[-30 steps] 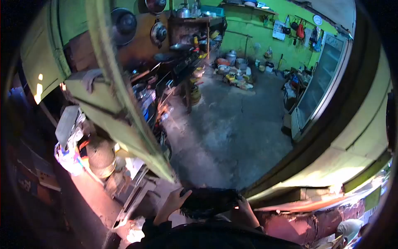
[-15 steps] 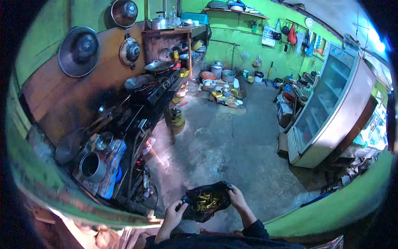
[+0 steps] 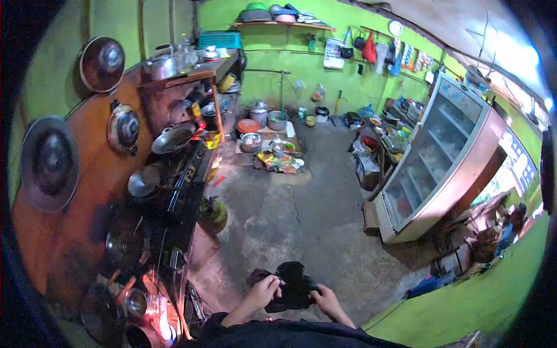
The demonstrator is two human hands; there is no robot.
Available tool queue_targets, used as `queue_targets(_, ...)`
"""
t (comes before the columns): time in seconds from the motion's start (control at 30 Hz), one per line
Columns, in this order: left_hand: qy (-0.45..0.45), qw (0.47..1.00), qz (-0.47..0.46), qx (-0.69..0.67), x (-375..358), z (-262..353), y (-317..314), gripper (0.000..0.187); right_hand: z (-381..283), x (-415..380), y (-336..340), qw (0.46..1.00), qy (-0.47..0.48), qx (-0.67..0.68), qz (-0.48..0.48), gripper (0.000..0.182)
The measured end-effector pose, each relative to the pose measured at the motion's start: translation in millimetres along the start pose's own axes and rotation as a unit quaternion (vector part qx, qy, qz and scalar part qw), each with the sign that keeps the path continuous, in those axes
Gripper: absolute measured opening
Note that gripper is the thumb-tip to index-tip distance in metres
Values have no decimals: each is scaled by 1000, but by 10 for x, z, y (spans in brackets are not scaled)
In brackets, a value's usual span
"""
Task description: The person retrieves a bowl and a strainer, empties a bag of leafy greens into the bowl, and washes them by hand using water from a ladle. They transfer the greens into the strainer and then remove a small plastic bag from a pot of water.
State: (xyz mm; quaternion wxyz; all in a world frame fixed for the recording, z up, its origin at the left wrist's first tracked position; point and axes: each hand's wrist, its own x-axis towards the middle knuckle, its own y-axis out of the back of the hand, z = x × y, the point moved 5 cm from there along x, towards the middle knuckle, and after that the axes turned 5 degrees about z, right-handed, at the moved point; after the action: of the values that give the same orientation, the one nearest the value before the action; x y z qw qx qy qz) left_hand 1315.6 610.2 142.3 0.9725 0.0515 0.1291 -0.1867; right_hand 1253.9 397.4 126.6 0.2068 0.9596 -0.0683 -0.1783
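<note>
A black plastic bag point(image 3: 294, 285) hangs between my two hands, low in the middle of the view. My left hand point(image 3: 266, 292) is closed on its left part, fingers pinched together. The right edge of the bag is gripped by my right hand point(image 3: 326, 301), thumb and fingers closed on it. What lies inside the bag is hidden by the dark plastic.
A counter with a stove point(image 3: 184, 180) and pans runs along the left. Pots and a basin point(image 3: 248, 126) stand on the floor ahead. A glass-door refrigerator point(image 3: 435, 162) is at the right, with a person point(image 3: 510, 229) beyond it. A green gas cylinder point(image 3: 213, 216) sits beneath the counter.
The bag's opening with yellowish-green pieces no longer shows, and the bag looks more folded. My left hand has moved right, over the bag. The view has shifted right.
</note>
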Motion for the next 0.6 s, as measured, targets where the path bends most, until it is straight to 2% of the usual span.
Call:
queue_targets(0.03,-3,999,-34,17,153,89,-77,25,-141,61,58,999,-21,39,11,19)
queue_targets(0.07,-7,997,-67,33,316,160,-171,26,-134,221,60,999,-1,42,16,18)
queue_targets(0.23,-51,986,-111,114,1323,105,-576,31,-21,1060,259,995,26,83,41,18)
queue_targets(0.3,-2,993,-117,-5,1679,208,-707,36,150,1431,342,995,49,73,41,16)
queue_targets(0.33,15,993,-115,-31,1892,202,-770,38,-9,1583,475,994,6,107,4,17)
queue_targets(0.43,37,997,-71,18,2378,717,-892,39,-474,2148,895,992,6,121,-19,19)
queue_targets(0.47,29,998,-58,-20,2699,431,-939,39,-570,2371,1002,990,15,130,-52,24)
queue_targets(0.5,38,998,-54,-22,2919,411,-967,39,-684,2550,1134,990,8,130,-59,24)
queue_targets(0.57,83,984,-61,-143,3375,535,-1018,39,-938,2948,1373,991,33,97,-81,31)
queue_targets(0.6,40,995,-49,-75,3473,990,-1001,38,-966,3190,1444,989,65,102,-88,36)
